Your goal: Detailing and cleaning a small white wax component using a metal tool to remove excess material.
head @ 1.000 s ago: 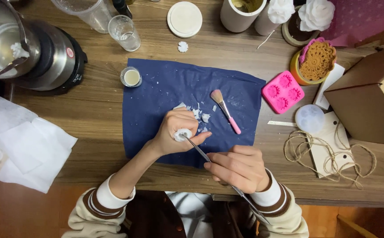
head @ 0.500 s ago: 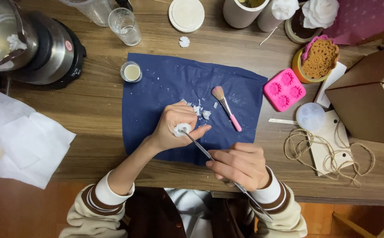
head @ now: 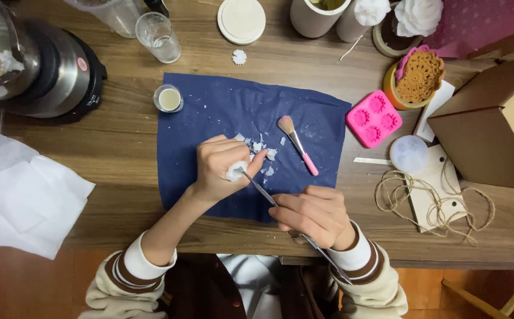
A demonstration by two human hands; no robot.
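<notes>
Left hand [head: 221, 168] clenched round a small white lump [head: 235, 171] over the blue cloth [head: 209, 118]. Right hand [head: 313, 214], near and to the right, grips a thin metal tool [head: 260, 188]. Tool's long axis runs far-left; tip touches the lump. White chips [head: 263, 150] lie just beyond.

One dark blue cloth [head: 209, 112]; on it one pink-handled brush [head: 297, 145]. Beside the cloth: one pink mould [head: 374, 118], one drinking glass [head: 158, 38], two white flowers [head: 395, 13].
</notes>
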